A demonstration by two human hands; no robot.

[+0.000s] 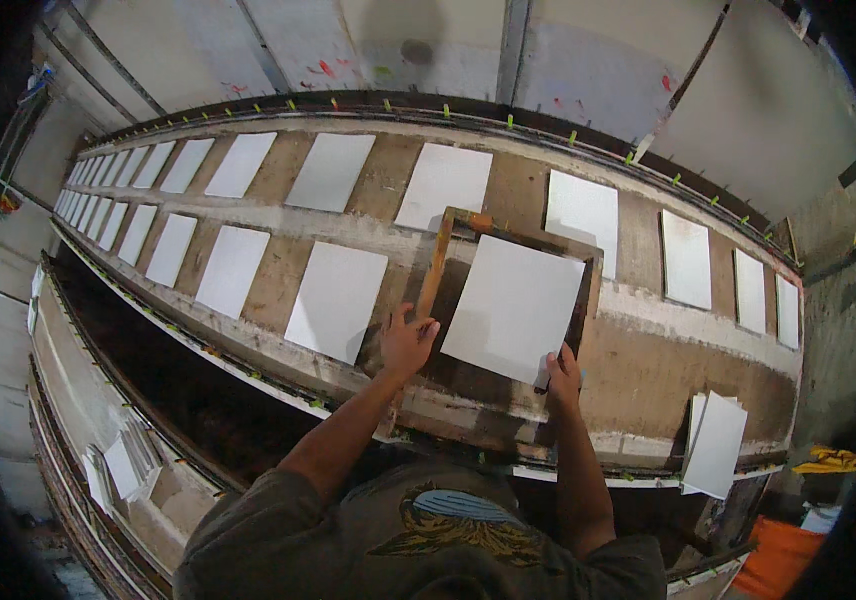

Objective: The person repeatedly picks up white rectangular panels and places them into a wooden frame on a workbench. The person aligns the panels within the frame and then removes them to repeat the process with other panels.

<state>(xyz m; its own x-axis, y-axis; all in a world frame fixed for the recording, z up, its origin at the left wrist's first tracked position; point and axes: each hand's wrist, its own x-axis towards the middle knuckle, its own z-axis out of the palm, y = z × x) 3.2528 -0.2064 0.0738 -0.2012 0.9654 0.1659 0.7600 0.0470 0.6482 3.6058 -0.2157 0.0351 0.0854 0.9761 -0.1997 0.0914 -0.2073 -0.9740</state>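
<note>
A rectangular wooden frame (435, 268) with a worn, brownish rail lies tilted over the near side of the long table. Inside its outline is a white rectangular panel (514, 308); whether it rests on the frame or under it I cannot tell. My left hand (406, 343) grips the frame's left rail, fingers curled and thumb side toward the panel. At the panel's lower right corner, my right hand (564, 378) is closed on the edge, with a small dark strip beside the fingertips. Its other fingers are partly hidden.
The long table (638, 375) carries two rows of white panels (336, 298), running far left. Small green clips (510, 122) line its far rail. A stack of white panels (715, 445) overhangs the near right edge. More panels (128, 462) lean on a second table at lower left.
</note>
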